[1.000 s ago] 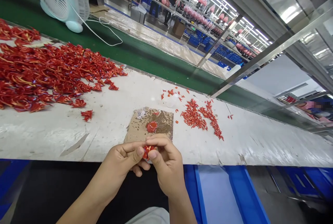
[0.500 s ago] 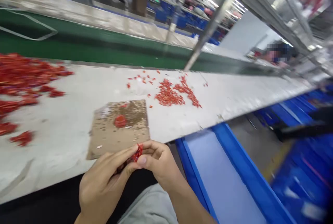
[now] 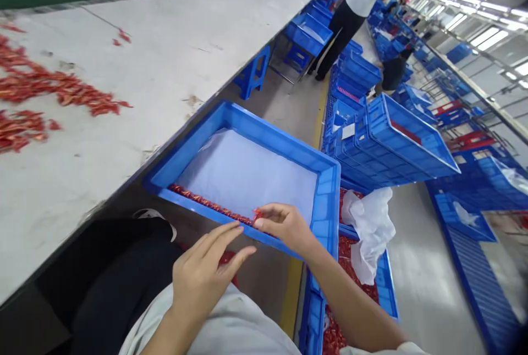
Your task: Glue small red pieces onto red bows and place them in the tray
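Factory workshop, long white workbench [image 3: 124, 96], stacked blue plastic crates [image 3: 391, 146], strip lights [image 3: 482, 36]

co-worker [image 3: 363, 9] cut off above, red strips [image 3: 206, 205] too small, roughly petal-like

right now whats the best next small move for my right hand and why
Your right hand would probably do best to lay its red piece at the end of the row of red pieces, since that row runs along the near wall of the blue tray and stops right at your fingertips, while your left hand is open and free.
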{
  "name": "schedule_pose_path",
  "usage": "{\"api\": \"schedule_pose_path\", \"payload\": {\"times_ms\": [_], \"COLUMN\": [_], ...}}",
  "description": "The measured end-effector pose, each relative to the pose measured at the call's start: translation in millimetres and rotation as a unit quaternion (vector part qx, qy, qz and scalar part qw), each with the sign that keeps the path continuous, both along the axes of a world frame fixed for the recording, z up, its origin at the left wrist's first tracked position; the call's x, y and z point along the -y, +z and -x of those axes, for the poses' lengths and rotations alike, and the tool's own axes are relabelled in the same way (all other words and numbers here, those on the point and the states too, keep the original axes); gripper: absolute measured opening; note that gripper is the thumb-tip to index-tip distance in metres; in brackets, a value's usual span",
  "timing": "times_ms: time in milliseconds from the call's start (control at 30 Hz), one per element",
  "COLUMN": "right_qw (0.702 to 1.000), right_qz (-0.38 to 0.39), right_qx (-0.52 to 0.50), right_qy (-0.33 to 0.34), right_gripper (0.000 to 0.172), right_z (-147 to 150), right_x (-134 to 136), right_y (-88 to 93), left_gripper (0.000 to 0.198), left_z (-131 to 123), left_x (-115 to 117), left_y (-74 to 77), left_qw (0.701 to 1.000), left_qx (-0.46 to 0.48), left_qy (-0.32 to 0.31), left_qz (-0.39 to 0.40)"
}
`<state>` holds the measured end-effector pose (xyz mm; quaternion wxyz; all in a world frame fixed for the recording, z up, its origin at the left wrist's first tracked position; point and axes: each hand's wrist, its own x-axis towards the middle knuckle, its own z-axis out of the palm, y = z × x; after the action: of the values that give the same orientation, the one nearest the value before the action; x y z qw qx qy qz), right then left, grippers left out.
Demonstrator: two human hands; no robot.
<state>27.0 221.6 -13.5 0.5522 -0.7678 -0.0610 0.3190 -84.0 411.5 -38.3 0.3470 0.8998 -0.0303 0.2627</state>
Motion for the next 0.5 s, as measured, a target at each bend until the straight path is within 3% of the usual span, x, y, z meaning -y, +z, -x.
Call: {"api": "schedule_pose_path", "payload": {"times_ms": [33,100,167,333,500], "right_qw": [0.992,0.942,0.898,0.876,0.871], "right_qz": [0.104,0.289,0.376,0.396,0.392], "right_qx": [0.063,0.147,0.16,0.125,0.126], "right_qy": [0.018,0.088,0.161,0.246,0.269], "right_gripper": [0.031,0.024,0.016,0.016,0.02], "right_z": [-8,-20,-24,-15,-13], "right_x": [21,61,91,118,117], "right_y": [-9.1,-30.6,-53.5,-98.5,-113.5], "left_gripper": [0.045,0.034,0.022,0.011,0.017], "left_z": [0,6,17,28,23], "left_x": [6,11,10,-3,-10], "left_y": [-9.4,-29.1,-46.9,-70.7,-71.9], "left_qw": [0.999,0.996,0.991,0.98,0.97], "left_qx": [-0.02,-0.055,-0.085,-0.158,-0.216], "left_qy": [-0.026,-0.069,-0.1,-0.112,-0.081], "left_qz": [0.01,0.022,0.026,0.049,0.071]}}
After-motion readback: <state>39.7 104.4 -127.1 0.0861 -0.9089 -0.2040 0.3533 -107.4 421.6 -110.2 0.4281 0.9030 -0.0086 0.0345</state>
